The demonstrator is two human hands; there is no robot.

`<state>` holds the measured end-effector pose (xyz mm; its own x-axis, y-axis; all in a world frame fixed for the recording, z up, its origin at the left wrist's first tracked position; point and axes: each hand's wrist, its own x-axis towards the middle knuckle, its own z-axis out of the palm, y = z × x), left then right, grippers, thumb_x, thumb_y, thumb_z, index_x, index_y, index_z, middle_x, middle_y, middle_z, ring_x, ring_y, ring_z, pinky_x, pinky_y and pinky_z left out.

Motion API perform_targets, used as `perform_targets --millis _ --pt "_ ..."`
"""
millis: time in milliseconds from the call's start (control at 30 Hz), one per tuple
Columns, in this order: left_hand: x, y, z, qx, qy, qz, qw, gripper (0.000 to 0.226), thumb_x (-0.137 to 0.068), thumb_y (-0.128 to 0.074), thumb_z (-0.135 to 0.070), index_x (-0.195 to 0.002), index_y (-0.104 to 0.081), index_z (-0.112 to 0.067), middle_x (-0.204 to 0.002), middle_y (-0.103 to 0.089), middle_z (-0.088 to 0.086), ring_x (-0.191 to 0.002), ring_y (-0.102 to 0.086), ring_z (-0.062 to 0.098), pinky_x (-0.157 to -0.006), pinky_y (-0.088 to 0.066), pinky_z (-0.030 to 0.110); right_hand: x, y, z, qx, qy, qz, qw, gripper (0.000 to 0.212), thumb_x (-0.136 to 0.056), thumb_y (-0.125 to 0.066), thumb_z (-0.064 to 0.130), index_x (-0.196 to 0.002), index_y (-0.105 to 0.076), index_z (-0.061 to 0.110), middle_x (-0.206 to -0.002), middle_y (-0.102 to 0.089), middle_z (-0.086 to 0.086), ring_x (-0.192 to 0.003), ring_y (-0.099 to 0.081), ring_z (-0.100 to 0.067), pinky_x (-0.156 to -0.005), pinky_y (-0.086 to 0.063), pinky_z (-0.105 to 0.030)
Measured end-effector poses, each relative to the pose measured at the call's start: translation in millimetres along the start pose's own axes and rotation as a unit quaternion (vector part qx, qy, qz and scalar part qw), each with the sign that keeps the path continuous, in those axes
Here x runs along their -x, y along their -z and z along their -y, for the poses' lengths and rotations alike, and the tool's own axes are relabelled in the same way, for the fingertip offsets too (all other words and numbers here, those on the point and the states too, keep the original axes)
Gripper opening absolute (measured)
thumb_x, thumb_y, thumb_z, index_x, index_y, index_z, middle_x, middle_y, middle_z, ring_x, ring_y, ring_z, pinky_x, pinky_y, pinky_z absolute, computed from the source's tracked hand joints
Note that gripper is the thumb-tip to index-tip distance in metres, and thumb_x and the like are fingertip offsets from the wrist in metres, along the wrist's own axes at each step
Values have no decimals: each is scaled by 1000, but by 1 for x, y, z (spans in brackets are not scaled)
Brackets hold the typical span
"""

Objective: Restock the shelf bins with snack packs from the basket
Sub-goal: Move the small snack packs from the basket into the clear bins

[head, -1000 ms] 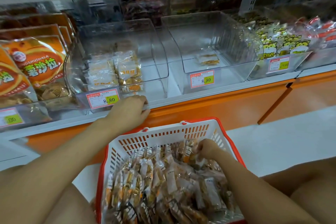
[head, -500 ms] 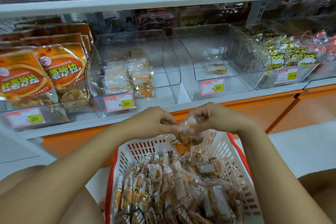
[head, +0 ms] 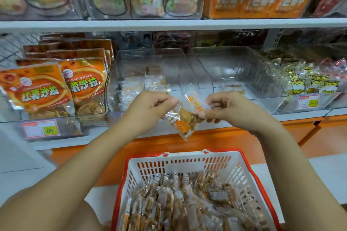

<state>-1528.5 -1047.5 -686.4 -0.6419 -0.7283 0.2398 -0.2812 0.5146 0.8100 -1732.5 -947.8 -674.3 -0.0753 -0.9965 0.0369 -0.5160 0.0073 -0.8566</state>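
Left hand point(head: 150, 107) and right hand point(head: 230, 108) are pinching a clear orange-printed snack pack point(head: 185, 119) slanting between them, before the clear plastic bin point(head: 148, 52).

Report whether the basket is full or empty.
Far from empty: the basket holds a heap of snack packs covering its bottom, below the rim.

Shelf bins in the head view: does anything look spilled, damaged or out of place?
Nothing looks spilled or torn. The snack pack hangs tilted, pinched by the left hand and right hand. The clear bin behind the right hand is nearly empty, which restocking explains.
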Motion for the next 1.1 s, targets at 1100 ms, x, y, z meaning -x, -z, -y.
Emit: perform_targets --millis 1100 --pt "-29 47 54 -268 43 6 963 8 -84 -70 -20 -90 -75 -18 -81 -70 -6 -71 -59 0 -61 -44 12 -139 -70 4 250 -168 -58 952 70 -83 -73 28 -138 -37 4 -133 -51 -13 -119 -52 -27 -87 -46 -32"
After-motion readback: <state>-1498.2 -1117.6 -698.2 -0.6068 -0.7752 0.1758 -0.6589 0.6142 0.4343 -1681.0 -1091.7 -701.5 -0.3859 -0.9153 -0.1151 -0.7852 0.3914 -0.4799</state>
